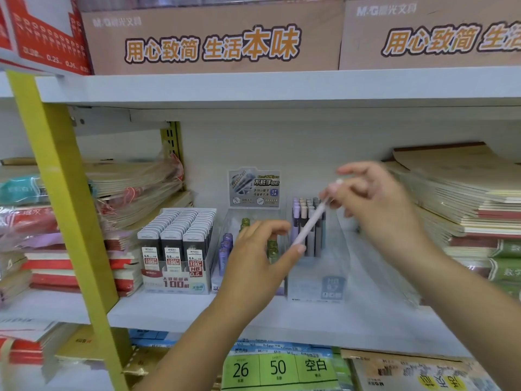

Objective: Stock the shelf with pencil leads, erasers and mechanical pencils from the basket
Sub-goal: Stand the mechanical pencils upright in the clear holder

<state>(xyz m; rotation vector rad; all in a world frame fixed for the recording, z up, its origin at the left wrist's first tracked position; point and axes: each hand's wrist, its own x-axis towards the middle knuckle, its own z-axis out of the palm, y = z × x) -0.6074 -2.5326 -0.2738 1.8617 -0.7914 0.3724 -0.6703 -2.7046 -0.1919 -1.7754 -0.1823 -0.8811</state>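
A pale lilac mechanical pencil [311,218] slants in front of the shelf, held at both ends. My right hand [375,201] pinches its pink top end, and my left hand [253,258] holds its lower tip. Behind it a clear display box [318,275] holds several upright mechanical pencils [308,218] in purple, beige and grey. A display of grey pencil-lead cases [176,244] stands to the left. Between them a clear box [225,249] holds purple and green items, partly hidden by my left hand. The basket is out of view.
The white shelf board [197,311] carries stacks of notebooks at the left [64,244] and right [462,198]. A yellow-green upright [64,193] crosses the left side. Cardboard boxes [214,38] sit on the shelf above; paper pads [279,368] lie below.
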